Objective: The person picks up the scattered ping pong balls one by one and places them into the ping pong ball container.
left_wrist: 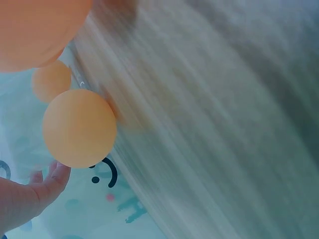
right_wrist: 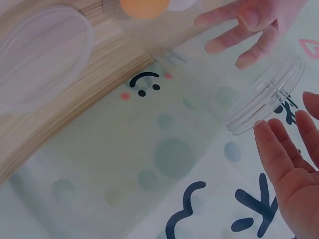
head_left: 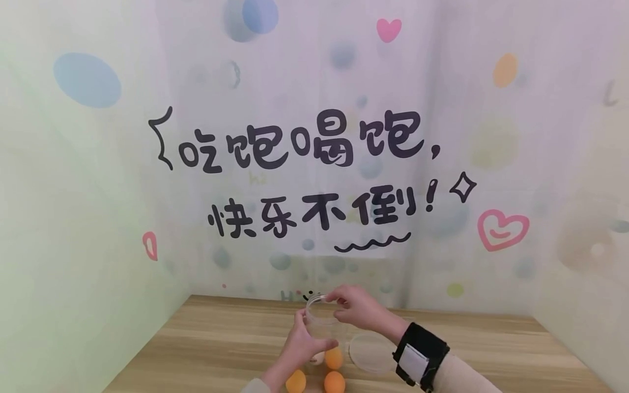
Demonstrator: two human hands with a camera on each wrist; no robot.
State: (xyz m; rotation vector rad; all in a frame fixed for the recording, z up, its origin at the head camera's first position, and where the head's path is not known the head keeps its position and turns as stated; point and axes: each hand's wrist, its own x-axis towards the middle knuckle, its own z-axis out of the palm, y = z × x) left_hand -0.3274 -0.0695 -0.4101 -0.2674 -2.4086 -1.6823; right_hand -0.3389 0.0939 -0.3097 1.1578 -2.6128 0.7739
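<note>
A clear plastic jar (head_left: 321, 322) stands upright over the wooden table (head_left: 206, 344), and my left hand (head_left: 304, 341) grips its body from the near side. My right hand (head_left: 356, 307) is at the jar's open rim (right_wrist: 264, 99), fingers (right_wrist: 286, 164) straight beside it. An orange ball (head_left: 334, 357) and a white ball (head_left: 318, 358) show low in the jar. Two more orange balls (head_left: 296, 381) (head_left: 334, 382) lie on the table just in front. In the left wrist view, orange balls (left_wrist: 79, 127) float close and blurred, with fingertips (left_wrist: 55, 177) at lower left.
The jar's clear round lid (head_left: 371, 352) lies flat on the table right of the jar, also seen as the lid (right_wrist: 42, 55) in the right wrist view. Printed backdrop walls (head_left: 314, 164) close in the table at the back and both sides.
</note>
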